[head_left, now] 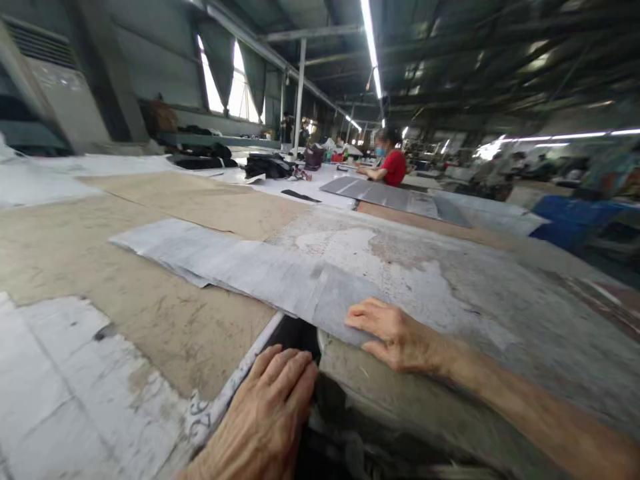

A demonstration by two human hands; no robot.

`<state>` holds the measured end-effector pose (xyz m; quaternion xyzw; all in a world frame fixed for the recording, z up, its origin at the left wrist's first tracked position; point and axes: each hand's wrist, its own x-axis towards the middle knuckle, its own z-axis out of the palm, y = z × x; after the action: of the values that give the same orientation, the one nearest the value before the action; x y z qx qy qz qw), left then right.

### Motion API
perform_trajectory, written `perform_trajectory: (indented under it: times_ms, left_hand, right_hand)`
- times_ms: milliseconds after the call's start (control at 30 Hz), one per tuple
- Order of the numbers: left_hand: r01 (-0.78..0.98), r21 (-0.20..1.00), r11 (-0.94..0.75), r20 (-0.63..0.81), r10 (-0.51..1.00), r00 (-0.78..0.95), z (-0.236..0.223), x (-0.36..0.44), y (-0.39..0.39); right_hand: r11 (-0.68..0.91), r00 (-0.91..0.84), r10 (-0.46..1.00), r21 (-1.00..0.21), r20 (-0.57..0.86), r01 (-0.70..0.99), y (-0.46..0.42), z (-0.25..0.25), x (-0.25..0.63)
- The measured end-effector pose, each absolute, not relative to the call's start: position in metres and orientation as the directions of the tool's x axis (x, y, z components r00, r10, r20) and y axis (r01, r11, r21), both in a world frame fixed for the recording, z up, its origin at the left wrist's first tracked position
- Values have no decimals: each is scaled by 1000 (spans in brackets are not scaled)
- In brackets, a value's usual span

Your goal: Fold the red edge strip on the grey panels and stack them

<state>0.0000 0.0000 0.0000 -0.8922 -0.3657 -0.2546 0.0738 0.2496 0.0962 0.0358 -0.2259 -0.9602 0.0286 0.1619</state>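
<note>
A long pale grey strip of sheet material [240,267] lies across the table, in what looks like more than one layer along its near left edge. At its near right end my right hand [397,333] grips it, fingers bent over the top and thumb by the edge. My left hand [273,407] is lower down, beside the table's white edge and over a dark gap. Its fingers are stretched out and slightly bent, with nothing visible in them; what lies under the palm is hidden.
Worn brown board [210,333] covers the left tabletop, with torn white sheeting [65,387] nearer me. A stained grey surface [450,287] extends right. Farther back lie dark grey panels [380,193] and black cloth pieces [267,165]. A person in red [395,167] works beyond them.
</note>
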Motion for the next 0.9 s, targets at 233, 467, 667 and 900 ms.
perform_trajectory:
  times_ms: [233, 467, 667, 900]
  left_hand:
    - [658, 159, -736, 506, 633, 586, -11, 11, 10]
    - [655, 154, -739, 422, 649, 633, -3, 15, 12]
    - [656, 158, -738, 347, 664, 663, -6, 27, 14]
    - [785, 117, -609, 342, 766, 544, -9, 35, 28]
  right_hand:
    - [888, -848, 459, -140, 263, 437, 90, 37, 251]
    - [882, -846, 471, -145, 249, 449, 90, 35, 251]
    - [898, -849, 437, -189, 298, 397, 104, 34, 259]
    - [792, -719, 599, -130, 353, 596, 86, 31, 248]
